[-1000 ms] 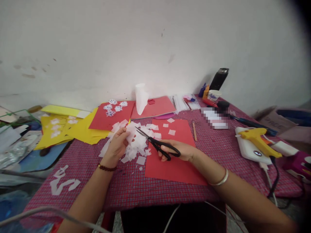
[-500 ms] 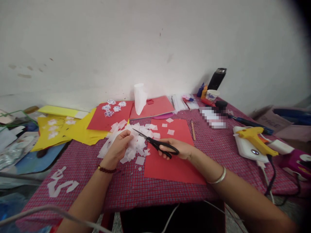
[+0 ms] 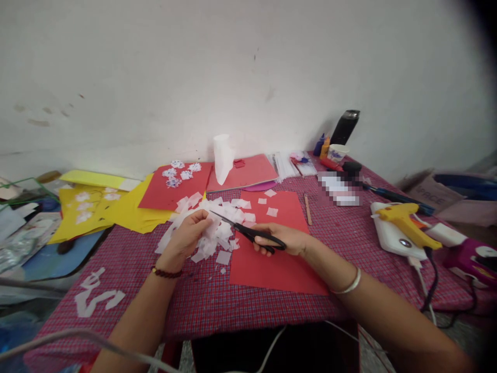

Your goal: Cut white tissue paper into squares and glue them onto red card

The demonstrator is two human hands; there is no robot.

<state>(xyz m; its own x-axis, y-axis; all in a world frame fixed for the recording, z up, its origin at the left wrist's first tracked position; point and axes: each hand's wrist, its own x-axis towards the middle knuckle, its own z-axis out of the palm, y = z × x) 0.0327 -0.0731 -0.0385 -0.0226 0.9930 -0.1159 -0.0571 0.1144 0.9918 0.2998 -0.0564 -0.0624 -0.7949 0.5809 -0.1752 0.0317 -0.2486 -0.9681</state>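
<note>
Black-handled scissors (image 3: 254, 233) sit in my right hand (image 3: 277, 238), fingers through the handles, the blades pointing left toward my other hand. My left hand (image 3: 194, 228) pinches a small piece of thin white paper (image 3: 212, 224) between thumb and fingertips, right by the blade tips. Under and around it lies a loose pile of white paper pieces (image 3: 225, 235). A red sheet (image 3: 272, 269) is beneath my right hand, with a few small white squares (image 3: 272, 212) on its far part.
Yellow sheets (image 3: 134, 210) and a red sheet with white-and-purple paper flowers (image 3: 173, 181) lie at the back left. A white roll (image 3: 223, 155) stands near the wall. To the right are a yellow glue gun (image 3: 407, 220), a wooden stick (image 3: 307, 208) and a black bottle (image 3: 345, 127).
The scissors' blades and handles have come closer together. My left hand has moved very slightly, still pinching the white paper. The whole view has shifted a little.
</note>
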